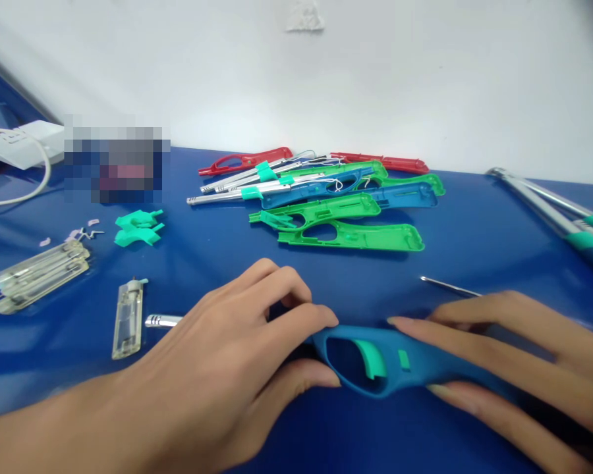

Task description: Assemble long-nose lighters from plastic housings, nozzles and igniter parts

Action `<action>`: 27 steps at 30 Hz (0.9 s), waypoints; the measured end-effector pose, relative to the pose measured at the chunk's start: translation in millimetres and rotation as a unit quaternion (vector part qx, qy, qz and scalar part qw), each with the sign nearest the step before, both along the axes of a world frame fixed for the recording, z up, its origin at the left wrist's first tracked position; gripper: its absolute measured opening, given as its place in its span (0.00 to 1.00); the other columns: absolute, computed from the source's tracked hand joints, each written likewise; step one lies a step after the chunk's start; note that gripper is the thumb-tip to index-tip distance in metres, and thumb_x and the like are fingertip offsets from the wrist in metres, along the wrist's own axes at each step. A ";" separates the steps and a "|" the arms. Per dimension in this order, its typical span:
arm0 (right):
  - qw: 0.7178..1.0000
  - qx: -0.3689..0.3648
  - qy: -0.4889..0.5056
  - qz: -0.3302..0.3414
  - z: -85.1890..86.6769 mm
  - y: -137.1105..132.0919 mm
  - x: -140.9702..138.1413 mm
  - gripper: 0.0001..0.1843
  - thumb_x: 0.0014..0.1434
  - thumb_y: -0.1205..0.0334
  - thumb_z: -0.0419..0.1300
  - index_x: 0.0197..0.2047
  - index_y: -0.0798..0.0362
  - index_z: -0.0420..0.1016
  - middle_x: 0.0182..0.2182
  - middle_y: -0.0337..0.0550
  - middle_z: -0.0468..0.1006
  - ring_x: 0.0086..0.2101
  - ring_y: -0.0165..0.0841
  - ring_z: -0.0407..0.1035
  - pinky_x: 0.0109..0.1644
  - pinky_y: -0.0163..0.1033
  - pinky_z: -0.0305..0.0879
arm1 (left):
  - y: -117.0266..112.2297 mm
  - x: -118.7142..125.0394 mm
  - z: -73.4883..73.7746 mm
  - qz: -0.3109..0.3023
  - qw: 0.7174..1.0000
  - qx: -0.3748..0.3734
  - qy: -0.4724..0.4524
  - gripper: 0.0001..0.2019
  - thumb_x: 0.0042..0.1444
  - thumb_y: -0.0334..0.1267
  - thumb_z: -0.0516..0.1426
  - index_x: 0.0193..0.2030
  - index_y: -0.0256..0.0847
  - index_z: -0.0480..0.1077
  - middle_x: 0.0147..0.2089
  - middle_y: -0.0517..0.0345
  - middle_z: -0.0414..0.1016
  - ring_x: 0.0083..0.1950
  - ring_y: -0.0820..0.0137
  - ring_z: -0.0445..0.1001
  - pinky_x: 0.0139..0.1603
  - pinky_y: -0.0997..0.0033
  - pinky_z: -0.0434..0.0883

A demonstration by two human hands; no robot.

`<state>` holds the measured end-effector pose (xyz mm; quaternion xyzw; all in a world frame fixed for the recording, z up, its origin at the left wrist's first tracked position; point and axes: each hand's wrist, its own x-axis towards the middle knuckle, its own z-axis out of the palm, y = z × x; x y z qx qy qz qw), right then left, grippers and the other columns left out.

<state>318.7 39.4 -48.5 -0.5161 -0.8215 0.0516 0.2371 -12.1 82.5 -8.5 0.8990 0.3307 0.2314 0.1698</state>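
Toward the left edge of the blue surface [474,250], a bundle of clear plastic fuel tanks [39,275] is seen, with one separate clear tank [127,318] and a few small teal trigger pieces [138,228] lying nearby. Along the far edge, a heap of red, green and blue lighter shells with metal tubes [326,197] is gathered, none of it closed up as far as can be told. At the near edge, a blue plastic long-nosed lighter body with a teal trigger [375,359] is laid flat; its handle loop, trigger and small teal slider are already fitted, so it appears largely assembled, though its nose end is hidden under the palm. The left hand [227,375] is curled loosely, fingertips pressed against the handle end without closing round it. The right hand [524,355] is laid over the other end, fingers stretched along it, holding it down. A thin metal rod [449,286] lies just behind, and metal tubes with teal collars [563,214] are placed toward the right edge.
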 end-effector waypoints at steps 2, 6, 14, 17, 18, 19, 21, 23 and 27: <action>1.000 0.000 0.002 -0.001 0.4 0.0 -1.8 0.29 0.73 0.39 0.65 0.74 0.26 0.83 0.56 0.43 0.90 0.58 0.58 0.86 0.56 0.59 0.91 | -0.5 -0.2 0.5 0.001 1.000 -0.006 -0.003 0.10 0.82 0.38 0.62 0.65 0.48 0.75 0.57 0.57 0.79 0.53 0.63 0.77 0.51 0.61 0.79; 1.000 -0.002 -0.010 0.008 2.9 -1.7 8.2 0.29 0.74 0.40 0.64 0.75 0.26 0.82 0.57 0.43 0.90 0.57 0.57 0.86 0.55 0.57 0.91 | -1.8 -0.8 0.6 0.003 1.000 -0.010 -0.006 0.10 0.81 0.37 0.64 0.65 0.47 0.76 0.56 0.57 0.80 0.53 0.64 0.77 0.51 0.62 0.79; 0.997 -0.010 -0.067 0.039 6.2 -4.2 23.4 0.29 0.79 0.42 0.59 0.79 0.20 0.73 0.62 0.36 0.85 0.52 0.45 0.88 0.56 0.51 0.91 | 0.5 0.9 -0.2 -0.007 1.000 0.014 -0.004 0.08 0.82 0.37 0.62 0.63 0.44 0.77 0.54 0.56 0.79 0.51 0.64 0.76 0.50 0.63 0.79; 0.999 0.010 -0.035 0.031 1.8 -3.4 16.0 0.27 0.77 0.42 0.63 0.76 0.26 0.80 0.58 0.41 0.88 0.54 0.51 0.87 0.55 0.54 0.91 | 1.9 2.4 -0.5 -0.015 0.999 0.044 0.004 0.07 0.84 0.37 0.60 0.61 0.41 0.77 0.52 0.54 0.79 0.47 0.63 0.75 0.45 0.63 0.78; 0.999 0.017 -0.027 0.032 -0.1 -2.5 13.3 0.27 0.76 0.42 0.65 0.75 0.28 0.81 0.56 0.43 0.89 0.55 0.53 0.87 0.54 0.54 0.91 | 2.3 2.8 -0.5 -0.016 0.998 0.052 0.009 0.07 0.84 0.38 0.60 0.60 0.40 0.78 0.52 0.54 0.78 0.46 0.63 0.75 0.43 0.63 0.77; 0.999 0.022 -0.022 0.034 -2.1 -1.5 10.7 0.27 0.75 0.41 0.66 0.74 0.29 0.83 0.55 0.43 0.89 0.56 0.55 0.86 0.54 0.55 0.91 | 2.8 3.0 -0.6 -0.016 0.998 0.059 0.013 0.07 0.84 0.38 0.59 0.60 0.40 0.78 0.51 0.53 0.78 0.46 0.63 0.74 0.42 0.63 0.77; 0.999 0.023 -0.019 0.037 -5.7 0.8 6.7 0.27 0.74 0.40 0.66 0.73 0.29 0.83 0.53 0.44 0.89 0.57 0.56 0.86 0.55 0.55 0.91 | 3.6 3.3 -0.5 -0.017 0.997 0.067 0.021 0.08 0.84 0.38 0.58 0.59 0.40 0.78 0.51 0.53 0.78 0.44 0.63 0.74 0.40 0.63 0.76; 0.999 0.022 -0.019 0.038 -8.3 2.7 4.4 0.27 0.75 0.39 0.66 0.73 0.29 0.84 0.53 0.44 0.90 0.58 0.56 0.86 0.55 0.55 0.91 | 4.4 3.3 -0.3 -0.021 0.997 0.073 0.026 0.08 0.85 0.38 0.57 0.58 0.39 0.78 0.51 0.52 0.78 0.44 0.63 0.73 0.40 0.63 0.76; 0.999 0.019 -0.022 0.041 -10.8 4.3 3.6 0.27 0.75 0.38 0.65 0.73 0.29 0.84 0.53 0.44 0.90 0.58 0.56 0.85 0.55 0.55 0.91 | 5.0 2.8 0.0 -0.027 0.995 0.090 0.029 0.11 0.86 0.38 0.55 0.55 0.38 0.78 0.49 0.51 0.78 0.42 0.63 0.72 0.39 0.64 0.76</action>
